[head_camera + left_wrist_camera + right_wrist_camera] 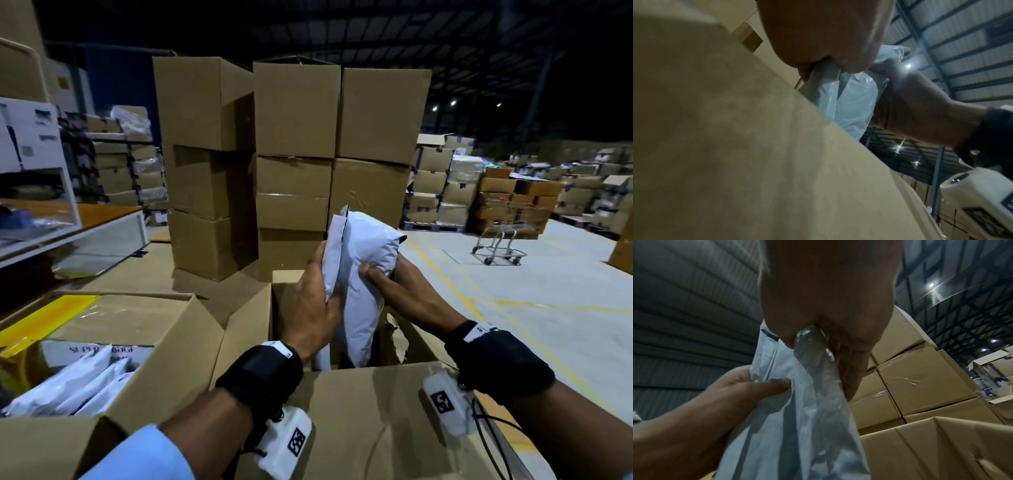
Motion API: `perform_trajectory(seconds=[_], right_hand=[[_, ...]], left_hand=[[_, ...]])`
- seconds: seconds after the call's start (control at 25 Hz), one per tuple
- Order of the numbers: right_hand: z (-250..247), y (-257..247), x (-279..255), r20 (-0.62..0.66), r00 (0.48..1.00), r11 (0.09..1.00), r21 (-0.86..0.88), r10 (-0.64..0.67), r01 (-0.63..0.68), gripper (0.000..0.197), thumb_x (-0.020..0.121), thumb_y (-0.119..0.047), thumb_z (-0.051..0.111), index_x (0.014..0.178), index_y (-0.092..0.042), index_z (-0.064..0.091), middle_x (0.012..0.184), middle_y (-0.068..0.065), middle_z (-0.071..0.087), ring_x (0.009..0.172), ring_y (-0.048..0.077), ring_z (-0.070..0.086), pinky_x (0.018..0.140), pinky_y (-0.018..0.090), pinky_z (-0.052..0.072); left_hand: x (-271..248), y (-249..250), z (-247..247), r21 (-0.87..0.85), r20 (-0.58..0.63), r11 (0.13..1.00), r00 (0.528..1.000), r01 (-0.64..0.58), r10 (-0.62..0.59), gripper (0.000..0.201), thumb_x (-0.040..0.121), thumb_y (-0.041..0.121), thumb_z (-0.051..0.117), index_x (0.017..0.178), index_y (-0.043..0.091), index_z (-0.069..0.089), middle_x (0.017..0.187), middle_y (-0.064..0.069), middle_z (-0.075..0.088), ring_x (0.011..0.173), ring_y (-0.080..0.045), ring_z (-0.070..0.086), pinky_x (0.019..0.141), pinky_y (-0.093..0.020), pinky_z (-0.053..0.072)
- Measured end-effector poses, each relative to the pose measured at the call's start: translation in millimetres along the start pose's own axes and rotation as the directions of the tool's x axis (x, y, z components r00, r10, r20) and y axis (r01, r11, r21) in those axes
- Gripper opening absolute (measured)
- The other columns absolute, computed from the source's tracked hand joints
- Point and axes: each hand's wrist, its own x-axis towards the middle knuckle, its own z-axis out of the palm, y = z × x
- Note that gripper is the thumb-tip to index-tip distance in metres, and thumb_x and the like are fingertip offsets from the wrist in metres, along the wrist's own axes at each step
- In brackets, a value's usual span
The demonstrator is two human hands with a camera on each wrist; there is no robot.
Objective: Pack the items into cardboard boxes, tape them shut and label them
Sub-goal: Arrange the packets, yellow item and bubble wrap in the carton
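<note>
Both hands are on one white mailer (359, 274), held upright over the open box (342, 411), its lower end dipping below the rim. The left hand (313, 305) grips the mailer's left edge, with the thumb on the near face and the fingers wrapped behind; the right wrist view shows the thumb pressed flat into the plastic. The right hand (394, 284) pinches the right side higher up, film bunched between curled fingers (851, 369) and thumb. Hands close together, parted only by the mailer's width.

The box's right inner wall is torn. To the left sits a second open box (144, 342) with more white mailers (75, 387) inside. Stacked cartons (294, 144) stand just behind the open box. A shopping cart (507, 229) sits well off on the floor to the right.
</note>
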Motion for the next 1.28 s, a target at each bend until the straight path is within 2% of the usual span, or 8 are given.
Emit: perform_trajectory(seconds=[0.12, 0.2, 0.4, 0.56, 0.68, 0.84, 1.08, 1.28], right_hand=[[2, -7, 1, -0.073, 0.997, 0.992, -0.124, 0.005, -0.014, 0.051, 0.096, -0.054, 0.052, 0.135, -0.022, 0.053, 0.119, -0.015, 0.064, 0.095, -0.016, 0.059, 0.078, 0.012, 0.053], [3, -12, 2, -0.115, 0.993, 0.989, -0.142, 0.014, -0.031, 0.046, 0.098, -0.048, 0.051, 0.135, -0.020, 0.052, 0.113, -0.013, 0.061, 0.089, -0.016, 0.058, 0.069, 0.003, 0.046], [9, -18, 1, -0.120, 0.993, 0.979, -0.201, 0.017, -0.041, 0.071, 0.085, -0.078, 0.037, 0.139, -0.031, 0.043, 0.131, -0.001, 0.060, 0.113, 0.018, 0.061, 0.090, 0.038, 0.054], [11, -28, -4, -0.055, 0.991, 0.991, -0.049, 0.119, -0.122, 0.059, 0.092, -0.067, 0.041, 0.140, -0.033, 0.037, 0.123, -0.006, 0.063, 0.105, 0.012, 0.062, 0.092, 0.037, 0.053], [11, -32, -7, -0.005, 0.993, 0.993, 0.002, 0.118, -0.118, 0.065, 0.085, -0.076, 0.044, 0.137, -0.037, 0.042, 0.118, -0.024, 0.062, 0.105, -0.002, 0.061, 0.087, 0.031, 0.054], [12, -28, -3, -0.110, 0.983, 0.988, -0.030, 0.144, -0.148, 0.076, 0.075, -0.088, 0.047, 0.128, -0.033, 0.051, 0.111, -0.011, 0.069, 0.099, 0.010, 0.067, 0.089, 0.042, 0.057], [14, -32, -4, -0.201, 0.969, 0.982, -0.095, 0.141, -0.163, 0.041, 0.089, -0.043, 0.056, 0.126, -0.024, 0.051, 0.101, -0.011, 0.066, 0.090, 0.013, 0.064, 0.083, 0.043, 0.056], [20, -33, -9, -0.198, 0.968, 0.987, -0.021, 0.155, -0.162, 0.036, 0.094, -0.038, 0.058, 0.128, -0.030, 0.049, 0.105, -0.015, 0.064, 0.098, 0.009, 0.064, 0.089, 0.040, 0.055]], left_hand=[[-4, 1, -1, 0.045, -0.001, 0.998, 0.999, -0.038, 0.038, 0.072, 0.098, 0.011, 0.058, 0.157, 0.026, 0.018, 0.133, -0.011, 0.062, 0.110, -0.028, 0.065, 0.078, -0.021, 0.053], [-7, 0, 1, 0.006, 0.068, 0.998, 0.995, -0.069, 0.068, 0.077, 0.099, 0.006, 0.056, 0.156, 0.031, 0.010, 0.144, -0.009, 0.054, 0.118, -0.025, 0.061, 0.087, -0.019, 0.052], [-9, -6, 9, -0.085, 0.178, 0.982, 0.967, -0.172, 0.184, 0.083, 0.101, 0.006, 0.047, 0.157, 0.033, -0.009, 0.168, 0.008, 0.006, 0.151, -0.010, 0.023, 0.120, -0.036, 0.031], [-12, -11, 13, -0.048, 0.242, 0.988, 0.958, -0.148, 0.155, 0.082, 0.103, 0.034, 0.042, 0.153, 0.043, -0.023, 0.167, 0.013, -0.015, 0.154, -0.007, -0.002, 0.123, -0.053, 0.019], [-15, -11, 13, 0.075, 0.326, 0.994, 0.944, -0.086, 0.057, 0.081, 0.098, 0.055, 0.030, 0.155, 0.033, -0.023, 0.164, 0.014, -0.024, 0.152, -0.004, -0.014, 0.124, -0.056, 0.008], [-21, -4, 8, 0.104, 0.387, 0.988, 0.920, -0.111, 0.062, 0.078, 0.099, 0.056, 0.023, 0.154, 0.031, -0.027, 0.160, 0.020, -0.032, 0.148, 0.001, -0.024, 0.123, -0.056, -0.002], [-20, -5, 5, 0.117, 0.382, 0.984, 0.921, -0.134, 0.080, 0.080, 0.092, 0.064, 0.015, 0.151, 0.031, -0.029, 0.158, 0.021, -0.034, 0.149, -0.001, -0.023, 0.124, -0.050, -0.004], [-6, -9, 1, 0.146, 0.340, 0.989, 0.938, 0.019, -0.068, 0.083, 0.090, 0.074, 0.018, 0.141, 0.041, -0.038, 0.153, 0.023, -0.042, 0.149, -0.005, -0.026, 0.123, -0.055, 0.001]])
